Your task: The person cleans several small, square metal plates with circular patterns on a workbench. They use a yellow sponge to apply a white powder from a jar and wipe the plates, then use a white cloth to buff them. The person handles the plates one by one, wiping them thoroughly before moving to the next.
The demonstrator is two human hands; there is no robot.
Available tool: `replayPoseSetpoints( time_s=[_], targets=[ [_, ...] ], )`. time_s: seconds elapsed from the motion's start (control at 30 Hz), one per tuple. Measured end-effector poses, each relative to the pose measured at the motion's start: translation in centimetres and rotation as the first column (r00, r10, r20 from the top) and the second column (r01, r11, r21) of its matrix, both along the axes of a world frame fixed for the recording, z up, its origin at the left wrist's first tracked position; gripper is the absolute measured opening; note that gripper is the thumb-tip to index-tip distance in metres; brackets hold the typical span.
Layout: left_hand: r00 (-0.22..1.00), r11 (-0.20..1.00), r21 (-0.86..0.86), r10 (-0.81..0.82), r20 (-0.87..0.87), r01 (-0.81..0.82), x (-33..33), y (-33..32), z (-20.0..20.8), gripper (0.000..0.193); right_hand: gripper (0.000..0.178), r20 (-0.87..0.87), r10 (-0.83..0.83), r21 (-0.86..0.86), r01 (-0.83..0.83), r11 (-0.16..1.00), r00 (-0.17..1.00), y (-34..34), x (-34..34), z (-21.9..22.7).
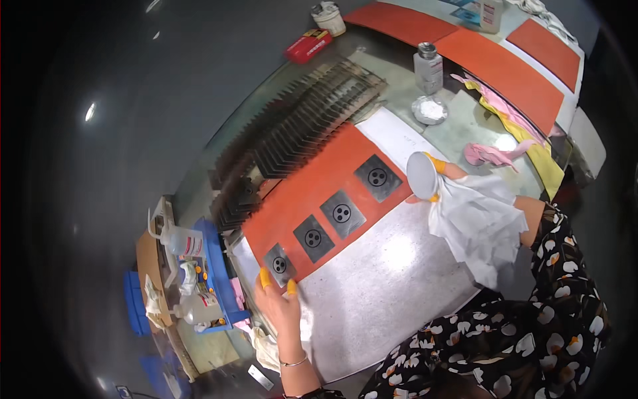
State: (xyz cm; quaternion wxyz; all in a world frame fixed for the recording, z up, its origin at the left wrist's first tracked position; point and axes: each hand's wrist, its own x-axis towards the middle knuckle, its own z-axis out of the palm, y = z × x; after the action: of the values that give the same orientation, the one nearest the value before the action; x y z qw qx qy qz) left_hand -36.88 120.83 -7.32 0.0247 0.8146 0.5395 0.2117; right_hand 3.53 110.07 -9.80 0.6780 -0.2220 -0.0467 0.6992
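On an orange mat [302, 193] lies a slanting row of several grey metal plates [342, 214], each with a black ring and three dark dots. My left hand [279, 309], with yellow finger covers, is at the near-left plate [279, 265]. Its spread fingertips reach that plate's edge; whether they press on it, I cannot tell. My right hand [454, 171], also with yellow finger covers, is closed round a white cloth-wrapped pad [422, 175] with a flat round face. Loose white cloth [475, 223] hangs from it over my wrist.
Behind the mat stands a slotted rack [292, 146] of dark plates. A dispenser bottle [428, 68] and a dish of white powder [430, 110] stand at the far right, near pink and yellow gloves [508, 130]. A blue tray [219, 272] and squeeze bottles [183, 241] are on the left.
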Motion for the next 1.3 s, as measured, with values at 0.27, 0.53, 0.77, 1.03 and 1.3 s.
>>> replayPoseSetpoints(
  time_s=[0.27, 0.53, 0.77, 1.03, 1.3],
  targets=[
    [0.889, 0.869, -0.220, -0.457, -0.019, 0.442, 20.6, 2.9, 1.5, 0.110, 0.035, 0.545, -0.148, 0.133, 0.090, 0.987, 0.825, -10.3, -0.2, 2.1],
    [0.885, 0.856, -0.359, -0.443, -0.140, 0.372, 26.3, 2.2, 0.9, 0.094, 0.025, 0.104, -0.345, 0.140, 0.329, 0.934, 0.933, -15.9, 4.5, -2.9],
    [0.905, 0.890, -0.249, -0.415, -0.093, 0.383, 24.7, 2.5, 0.3, 0.097, 0.024, 0.130, -0.404, 0.086, 0.396, 0.914, 0.905, -15.4, 3.6, -4.3],
    [0.742, 0.812, 0.133, -0.576, 0.343, 0.568, 23.6, -3.6, -2.6, 0.065, 0.025, 0.313, -0.357, 0.012, 0.372, 0.928, 0.880, -17.3, 5.0, -6.3],
    [0.602, 0.739, -0.017, -0.535, 0.593, 0.674, 18.8, -8.7, -3.9, 0.081, 0.025, 0.342, -0.330, -0.018, 0.357, 0.934, 0.880, -16.4, 4.9, -5.5]
  ],
)
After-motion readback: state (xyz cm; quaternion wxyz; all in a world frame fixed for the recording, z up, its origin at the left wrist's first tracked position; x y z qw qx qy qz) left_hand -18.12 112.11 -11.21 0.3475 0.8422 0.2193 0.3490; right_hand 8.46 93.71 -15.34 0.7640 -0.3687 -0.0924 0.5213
